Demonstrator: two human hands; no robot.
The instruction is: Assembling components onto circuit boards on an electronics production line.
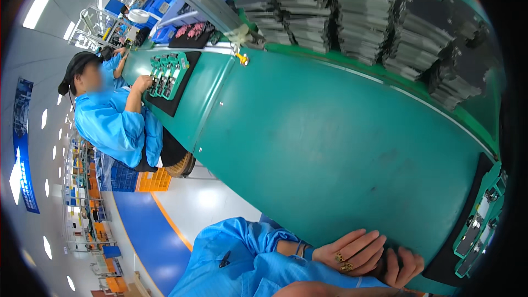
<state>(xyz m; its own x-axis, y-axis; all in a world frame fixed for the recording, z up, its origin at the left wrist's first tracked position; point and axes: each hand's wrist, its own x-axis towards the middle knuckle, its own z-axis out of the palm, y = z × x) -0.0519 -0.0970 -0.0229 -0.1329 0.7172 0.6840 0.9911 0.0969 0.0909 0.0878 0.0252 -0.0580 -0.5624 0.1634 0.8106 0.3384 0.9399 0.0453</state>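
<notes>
Close to the near edge of the green tabletop point(330, 148), my two hands rest side by side. My left hand point(352, 252) has rings on two fingers and a dark band at the wrist. Its fingers are stretched out and slightly bent, with no object visible in them. Just right of it is my right hand point(406, 267), fingers bent and a little apart. A dark gap lies between the hands, and the right palm is hidden. Beyond the right hand, a green tray point(474, 236) with small dark and silver parts lies on a black mat point(448, 247).
Stacks of dark flat pieces point(363, 22) stand behind the table's raised far edge. To the left, a co-worker in blue point(113, 124) reaches toward green trays point(168, 77) on another black mat. A yellow fitting point(242, 59) sits by a metal post point(203, 0).
</notes>
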